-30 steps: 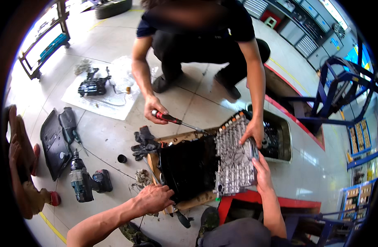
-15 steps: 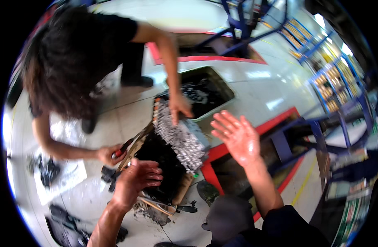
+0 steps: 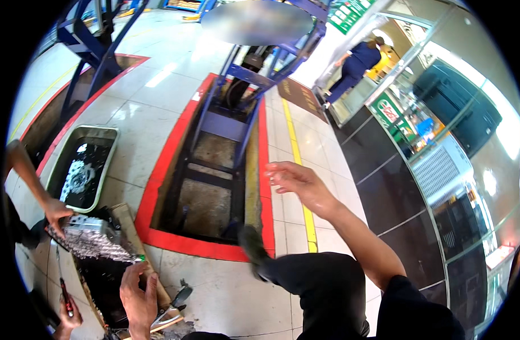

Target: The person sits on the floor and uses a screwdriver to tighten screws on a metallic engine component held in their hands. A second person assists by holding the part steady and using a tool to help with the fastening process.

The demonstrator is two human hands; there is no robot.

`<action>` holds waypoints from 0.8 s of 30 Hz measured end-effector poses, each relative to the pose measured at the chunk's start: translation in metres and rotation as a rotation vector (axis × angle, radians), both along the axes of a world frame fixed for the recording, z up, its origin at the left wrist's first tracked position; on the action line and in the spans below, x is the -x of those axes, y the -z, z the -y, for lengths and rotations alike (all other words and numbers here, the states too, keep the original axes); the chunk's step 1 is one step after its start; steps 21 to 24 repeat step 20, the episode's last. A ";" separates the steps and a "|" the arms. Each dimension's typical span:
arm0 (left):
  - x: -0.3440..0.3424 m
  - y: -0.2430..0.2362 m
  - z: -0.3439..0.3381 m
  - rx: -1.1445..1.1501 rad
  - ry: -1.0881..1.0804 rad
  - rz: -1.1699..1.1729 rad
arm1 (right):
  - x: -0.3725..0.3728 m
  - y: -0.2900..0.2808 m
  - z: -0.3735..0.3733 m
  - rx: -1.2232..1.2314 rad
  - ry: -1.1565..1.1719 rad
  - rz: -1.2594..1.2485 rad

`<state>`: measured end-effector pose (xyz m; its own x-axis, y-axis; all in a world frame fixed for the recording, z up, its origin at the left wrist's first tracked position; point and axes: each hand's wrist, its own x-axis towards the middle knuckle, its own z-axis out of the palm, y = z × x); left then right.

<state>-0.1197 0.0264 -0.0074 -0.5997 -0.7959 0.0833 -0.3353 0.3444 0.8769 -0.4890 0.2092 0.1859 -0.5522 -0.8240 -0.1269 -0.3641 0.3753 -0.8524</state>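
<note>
My left hand (image 3: 138, 300) is over the wooden-edged black tray, just beside a silver metal block with a rough, channelled side (image 3: 98, 238). Its fingers are loosely bent and apart, and I see nothing in them. Raised above the floor at centre right, my right hand (image 3: 302, 184) has its fingers extended, looks wet and holds nothing. At the left, a co-worker's hand (image 3: 57, 214) rests on the metal block's far end. That person's other hand (image 3: 69, 317) grips a screwdriver with a red-and-black handle (image 3: 67, 303).
A rectangular tub (image 3: 109, 161) of dark liquid stands beyond the block. A red-bordered floor pit (image 3: 149, 226) with a blue lift frame (image 3: 228, 124) lies ahead. Glass doors and a white slatted unit (image 3: 441, 170) are at right. Another person (image 3: 359, 62) stands far off.
My view has swung to the right, so the block, tub and co-worker now sit at the left. My right hand has turned from palm up to sideways; both hands remain free.
</note>
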 end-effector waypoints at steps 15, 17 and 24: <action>0.264 -0.034 -0.118 0.474 0.671 0.724 | 0.226 0.023 -0.316 0.529 0.484 0.573; 0.342 -0.063 -0.168 0.453 0.735 0.775 | 0.266 0.023 -0.409 0.606 0.739 0.636; 0.437 -0.147 -0.240 0.370 0.983 0.694 | 0.300 0.020 -0.539 0.656 1.066 0.811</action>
